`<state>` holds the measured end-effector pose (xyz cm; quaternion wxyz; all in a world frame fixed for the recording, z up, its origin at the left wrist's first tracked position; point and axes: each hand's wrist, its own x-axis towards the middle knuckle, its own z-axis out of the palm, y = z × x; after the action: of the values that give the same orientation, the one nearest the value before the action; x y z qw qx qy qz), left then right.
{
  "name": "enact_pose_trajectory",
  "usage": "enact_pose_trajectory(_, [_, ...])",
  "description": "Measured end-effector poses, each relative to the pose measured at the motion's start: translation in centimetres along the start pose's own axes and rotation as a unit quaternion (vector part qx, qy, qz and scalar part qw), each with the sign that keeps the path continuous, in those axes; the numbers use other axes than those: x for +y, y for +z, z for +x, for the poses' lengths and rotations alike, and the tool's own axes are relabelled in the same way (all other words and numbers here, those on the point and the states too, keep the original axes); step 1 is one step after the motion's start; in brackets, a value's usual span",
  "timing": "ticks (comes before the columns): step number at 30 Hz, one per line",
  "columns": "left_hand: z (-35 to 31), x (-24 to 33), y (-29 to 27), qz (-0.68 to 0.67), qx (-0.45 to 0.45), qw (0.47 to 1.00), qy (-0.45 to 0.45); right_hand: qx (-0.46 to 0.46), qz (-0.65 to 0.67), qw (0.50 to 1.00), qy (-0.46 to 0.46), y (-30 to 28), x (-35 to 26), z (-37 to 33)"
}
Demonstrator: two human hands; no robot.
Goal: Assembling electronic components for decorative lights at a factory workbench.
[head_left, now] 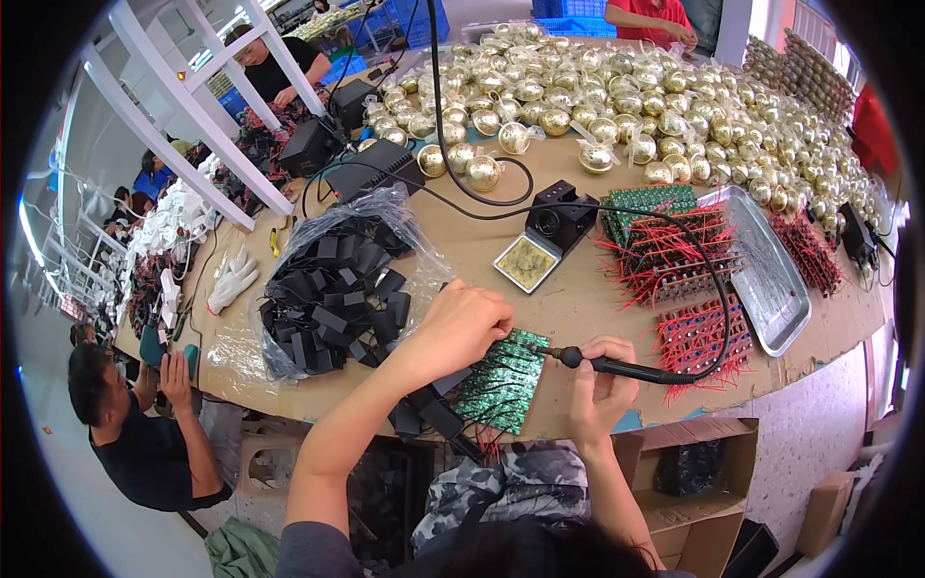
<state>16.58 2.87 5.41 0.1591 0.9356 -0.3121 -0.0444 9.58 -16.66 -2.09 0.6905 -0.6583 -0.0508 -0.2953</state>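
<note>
Lying at left fingers [495, 314]: green circuit board [508, 387].

Green board [503, 387], black soldering iron [647, 372]

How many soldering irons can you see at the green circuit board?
1: the black-handled soldering iron in the right hand, its tip at the green circuit board, close to the left hand. Others may be hidden elsewhere.
</note>
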Motion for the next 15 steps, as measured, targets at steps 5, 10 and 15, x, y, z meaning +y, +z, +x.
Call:
enact_pose_trajectory(5, [-0.7, 0.4, 0.2, -0.002, 0.035, 0.999, 0.01, -0.038, -0.026, 0.999, -0.025, -0.3, 0.1, 0.0])
enact_pose_trajectory(10, [-1.1, 0.4, 0.2, -0.015, 0.045, 0.999, 0.004, -0.016, -0.021, 0.999, -0.025, -0.1, 0.0, 0.1])
enact_pose_trajectory(15, [-1.2, 0.5, 0.3, -0.009, 0.043, 0.999, -0.003, -0.001, -0.002, 1.0, -0.015, 0.0, 0.0, 0.1])
